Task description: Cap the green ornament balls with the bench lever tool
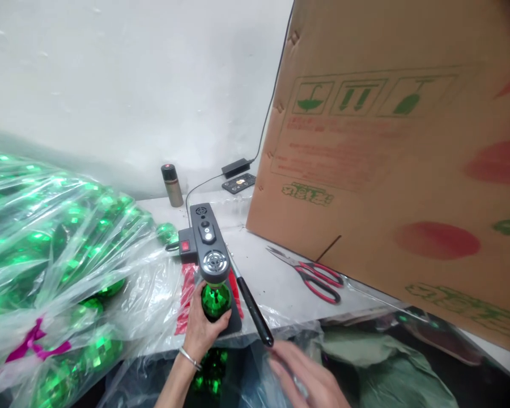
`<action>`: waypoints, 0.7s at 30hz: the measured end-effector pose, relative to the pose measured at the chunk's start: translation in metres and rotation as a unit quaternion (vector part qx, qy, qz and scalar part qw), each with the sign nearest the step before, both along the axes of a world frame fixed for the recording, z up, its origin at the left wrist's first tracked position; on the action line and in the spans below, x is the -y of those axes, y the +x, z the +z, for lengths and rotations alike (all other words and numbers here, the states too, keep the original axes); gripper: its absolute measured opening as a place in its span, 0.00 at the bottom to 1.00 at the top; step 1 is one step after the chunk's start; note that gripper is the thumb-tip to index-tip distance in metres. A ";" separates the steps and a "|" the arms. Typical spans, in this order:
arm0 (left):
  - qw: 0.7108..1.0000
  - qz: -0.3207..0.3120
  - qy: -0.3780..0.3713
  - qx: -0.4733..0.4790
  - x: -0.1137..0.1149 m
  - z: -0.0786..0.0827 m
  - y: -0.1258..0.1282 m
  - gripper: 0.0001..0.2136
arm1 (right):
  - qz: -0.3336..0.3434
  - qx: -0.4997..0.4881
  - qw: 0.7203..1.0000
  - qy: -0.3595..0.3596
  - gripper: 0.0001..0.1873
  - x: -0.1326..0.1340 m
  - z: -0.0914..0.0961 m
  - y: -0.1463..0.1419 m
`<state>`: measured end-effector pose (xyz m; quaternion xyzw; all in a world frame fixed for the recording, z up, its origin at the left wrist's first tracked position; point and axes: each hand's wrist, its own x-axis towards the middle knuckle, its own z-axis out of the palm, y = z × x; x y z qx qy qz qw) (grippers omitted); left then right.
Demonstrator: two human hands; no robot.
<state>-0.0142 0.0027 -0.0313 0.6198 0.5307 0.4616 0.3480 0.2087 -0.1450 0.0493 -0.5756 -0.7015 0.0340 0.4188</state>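
Observation:
My left hand (202, 330) is wrapped round a shiny green faceted ball (216, 300), pressing it up against the round end of a dark grey machine (208, 241) with a red switch on its side. A thin bracelet sits on that wrist. My right hand (308, 377) is low at the front, blurred by motion, with fingers stretched over clear plastic and nothing visible in it. A black-handled tool (253, 309) lies just right of the machine.
A large clear plastic bag of green balls (55, 249) fills the left. Red-handled scissors (318, 276) lie on the white table beside a big cardboard box (391, 164). A spray can (172, 185), a phone (238, 183) and a cable stand at the back.

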 end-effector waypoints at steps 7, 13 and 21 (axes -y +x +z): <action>0.999 0.003 0.036 -0.002 -0.001 -0.009 0.004 0.39 | 0.006 -0.013 0.975 0.221 0.31 -0.066 0.072 -0.025; 0.998 -0.003 0.065 -0.007 -0.001 -0.013 0.008 0.39 | 0.100 -0.052 0.964 0.242 0.20 -0.089 0.094 -0.046; 0.998 -0.010 0.046 -0.033 0.004 -0.008 0.012 0.37 | 0.094 -0.138 0.960 0.226 0.12 -0.098 0.093 -0.065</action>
